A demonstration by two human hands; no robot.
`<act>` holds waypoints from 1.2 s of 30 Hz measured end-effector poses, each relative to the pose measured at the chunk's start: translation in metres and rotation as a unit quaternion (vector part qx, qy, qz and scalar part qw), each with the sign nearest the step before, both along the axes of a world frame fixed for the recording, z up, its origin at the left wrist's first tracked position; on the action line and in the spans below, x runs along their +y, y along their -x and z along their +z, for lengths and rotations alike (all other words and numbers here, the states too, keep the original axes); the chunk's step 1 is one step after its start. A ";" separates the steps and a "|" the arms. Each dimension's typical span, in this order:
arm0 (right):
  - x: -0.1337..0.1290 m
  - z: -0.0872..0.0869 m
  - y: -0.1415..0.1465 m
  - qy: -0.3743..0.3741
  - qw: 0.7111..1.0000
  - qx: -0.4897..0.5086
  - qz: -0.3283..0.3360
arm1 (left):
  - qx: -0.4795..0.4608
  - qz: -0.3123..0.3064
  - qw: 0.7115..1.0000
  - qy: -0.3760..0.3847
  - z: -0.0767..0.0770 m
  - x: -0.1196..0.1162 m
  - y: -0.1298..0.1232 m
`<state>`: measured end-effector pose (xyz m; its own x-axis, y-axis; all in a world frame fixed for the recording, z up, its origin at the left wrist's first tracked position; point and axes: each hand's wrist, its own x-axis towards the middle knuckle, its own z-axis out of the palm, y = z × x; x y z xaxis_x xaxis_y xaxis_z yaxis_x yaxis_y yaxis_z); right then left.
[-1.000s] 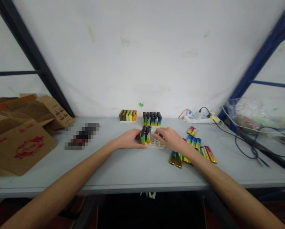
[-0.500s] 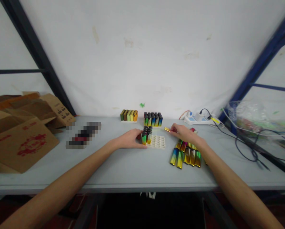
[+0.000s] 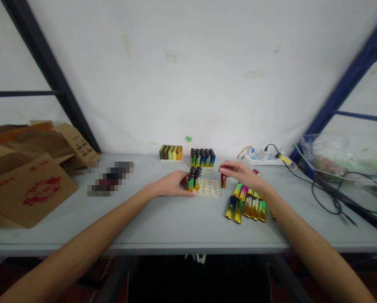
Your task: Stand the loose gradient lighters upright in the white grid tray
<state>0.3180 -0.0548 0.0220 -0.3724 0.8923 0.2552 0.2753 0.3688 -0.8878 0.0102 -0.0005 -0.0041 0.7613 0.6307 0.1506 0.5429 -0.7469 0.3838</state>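
My right hand (image 3: pixel 237 171) pinches a red and gold lighter (image 3: pixel 223 180) near its top. It hangs upright just right of a white tray (image 3: pixel 211 188) with round holes. My left hand (image 3: pixel 172 184) is closed around the left end of this tray, thumb along the near side. Several lighters (image 3: pixel 191 183) with black tops stand at that end; the fingers behind them are partly hidden. Under and in front of my right forearm lie loose shiny lighters (image 3: pixel 254 209) in gold, green, blue and pink.
Against the wall stand a block of yellow, green and brown lighters (image 3: pixel 170 153) and a block of black-topped lighters (image 3: pixel 202 158). A power strip (image 3: pixel 260 158) with cables sits back right. Cardboard boxes (image 3: pixel 33 189) and a blurred dark item (image 3: pixel 111 179) are at left.
The lighter in my right hand has turned from lying flat to upright and moved lower, beside the tray. My left hand and the tray have stayed in place.
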 end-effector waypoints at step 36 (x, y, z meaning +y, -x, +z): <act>-0.007 -0.013 0.044 0.162 0.969 0.158 -0.103 | -0.017 0.002 1.000 -0.001 0.002 -0.002 -0.001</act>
